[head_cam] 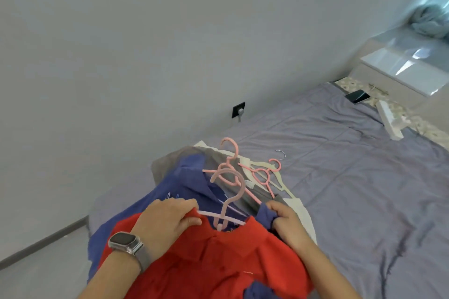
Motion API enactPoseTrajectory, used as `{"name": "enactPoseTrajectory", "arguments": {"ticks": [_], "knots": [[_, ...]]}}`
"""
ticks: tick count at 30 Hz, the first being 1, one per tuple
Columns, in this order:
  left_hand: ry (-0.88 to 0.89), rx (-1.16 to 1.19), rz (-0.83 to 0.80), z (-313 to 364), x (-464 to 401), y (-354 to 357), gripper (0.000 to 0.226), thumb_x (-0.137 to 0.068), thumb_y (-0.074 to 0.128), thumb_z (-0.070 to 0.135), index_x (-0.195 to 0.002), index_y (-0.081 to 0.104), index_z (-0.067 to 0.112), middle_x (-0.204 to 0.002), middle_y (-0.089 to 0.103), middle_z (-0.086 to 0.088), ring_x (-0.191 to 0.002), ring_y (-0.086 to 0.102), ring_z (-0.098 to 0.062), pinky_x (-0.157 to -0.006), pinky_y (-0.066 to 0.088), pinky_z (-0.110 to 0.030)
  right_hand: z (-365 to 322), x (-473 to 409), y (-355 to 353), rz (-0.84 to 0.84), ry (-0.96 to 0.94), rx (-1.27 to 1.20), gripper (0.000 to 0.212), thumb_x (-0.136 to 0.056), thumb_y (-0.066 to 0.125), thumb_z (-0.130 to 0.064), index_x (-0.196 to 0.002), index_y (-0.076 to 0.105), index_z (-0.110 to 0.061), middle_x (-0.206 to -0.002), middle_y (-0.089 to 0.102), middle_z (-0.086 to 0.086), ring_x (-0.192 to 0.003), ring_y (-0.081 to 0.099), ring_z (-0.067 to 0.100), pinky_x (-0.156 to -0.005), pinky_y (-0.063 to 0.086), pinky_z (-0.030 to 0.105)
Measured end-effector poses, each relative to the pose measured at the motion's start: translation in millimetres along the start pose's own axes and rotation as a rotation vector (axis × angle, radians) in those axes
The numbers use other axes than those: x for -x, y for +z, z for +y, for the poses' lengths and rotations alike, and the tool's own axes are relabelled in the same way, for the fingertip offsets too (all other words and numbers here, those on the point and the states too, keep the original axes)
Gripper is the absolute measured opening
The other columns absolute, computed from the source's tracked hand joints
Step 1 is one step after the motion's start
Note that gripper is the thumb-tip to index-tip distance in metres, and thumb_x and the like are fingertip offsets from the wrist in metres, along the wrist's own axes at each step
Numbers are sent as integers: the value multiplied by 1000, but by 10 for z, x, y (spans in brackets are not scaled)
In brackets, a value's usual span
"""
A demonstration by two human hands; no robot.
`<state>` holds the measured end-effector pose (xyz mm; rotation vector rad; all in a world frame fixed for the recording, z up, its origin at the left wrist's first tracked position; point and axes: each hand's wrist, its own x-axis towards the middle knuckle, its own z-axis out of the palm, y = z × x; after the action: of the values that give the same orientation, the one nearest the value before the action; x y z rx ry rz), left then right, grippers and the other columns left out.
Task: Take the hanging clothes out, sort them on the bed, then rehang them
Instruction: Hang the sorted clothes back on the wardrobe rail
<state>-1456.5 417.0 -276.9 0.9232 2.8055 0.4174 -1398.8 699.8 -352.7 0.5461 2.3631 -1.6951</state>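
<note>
Clothes lie heaped at the lower centre of the frame on the grey-purple bed (340, 165). Left hand (167, 218) grips the red polo shirt (206, 262) at its pale pink plastic hanger (226, 211); right hand (286, 221) pinches the blue shirt (184, 182) beneath.

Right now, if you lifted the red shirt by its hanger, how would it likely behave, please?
The red shirt looks floppy, so it would probably drape. Its thin pink hanger seems light and might flex or snag neighbouring hangers.
</note>
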Motion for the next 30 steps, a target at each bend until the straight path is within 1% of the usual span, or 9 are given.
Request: {"name": "enactPoseTrajectory", "arguments": {"ticks": [4,9,11,12,14,17,23,26,30], "knots": [[145,33,184,99,481,-592,46,-81,17,74,-87,44,37,-78,50,15,-67,55,-7,-55,32,-18,-533,896,-95,-36,44,-157,26,-45,43,3,-66,57,-3,-64,50,12,-62,46,18,-55,28,32],[145,162,307,271,1481,-1759,33,-77,38,63,-91,54,38,-128,29,11,-72,54,-7,-76,48,-31,-1177,2203,-47,-164,46,-277,16,-66,71,4,-77,60,6,-85,54,13,-79,51,24,-65,39,33],[168,143,312,311,1819,-2246,36,-76,37,65,-93,54,38,-144,22,12,-79,60,-11,-80,47,-30,-1499,2621,44,-196,23,-298,44,-63,84,-13,-84,58,14,-85,60,16,-81,56,25,-68,47,33],[181,133,286,325,1963,-2464,42,-75,34,68,-94,54,37,-147,25,14,-88,62,-12,-83,47,-30,-1699,2789,78,-197,16,-316,40,-63,82,-9,-84,57,16,-83,61,17,-76,58,25,-64,48,32],[207,140,200,338,2209,-2807,57,-72,29,76,-99,58,35,-139,43,17,-109,58,-9,-93,41,-24,-2054,3072,109,-216,-10,-311,36,-51,67,6,-83,53,15,-80,56,21,-68,53,27,-54,41,38],[196,121,154,355,2523,-3153,57,-72,27,70,-100,59,32,-114,53,20,-104,54,-3,-89,43,-26,-2557,3389,108,-192,-81,-172,50,-34,56,-3,-81,55,13,-79,56,20,-73,52,27,-61,39,36],[65,-14,300,517,3018,-3452,66,-70,17,71,-103,61,33,-101,57,12,-94,57,-12,-73,43,-28,-3282,3871,121,-235,-167,97,32,-50,52,-2,-80,61,6,-74,58,10,-73,53,21,-67,39,30],[18,23,338,651,3297,-3492,65,-70,18,70,-102,60,32,-100,57,11,-95,55,-12,-76,41,-27,-3528,4109,153,-273,-299,284,10,-65,55,-27,-72,57,-21,-70,54,-8,-69,49,7,-66,38,28],[-51,39,380,918,3692,-3464,64,-71,20,70,-101,61,31,-98,56,10,-93,55,-14,-80,41,-30,-3599,4425,298,-210,-646,415,26,-81,58,-51,-90,59,-26,-84,60,-3,-78,54,17,-73,43,30]]}}
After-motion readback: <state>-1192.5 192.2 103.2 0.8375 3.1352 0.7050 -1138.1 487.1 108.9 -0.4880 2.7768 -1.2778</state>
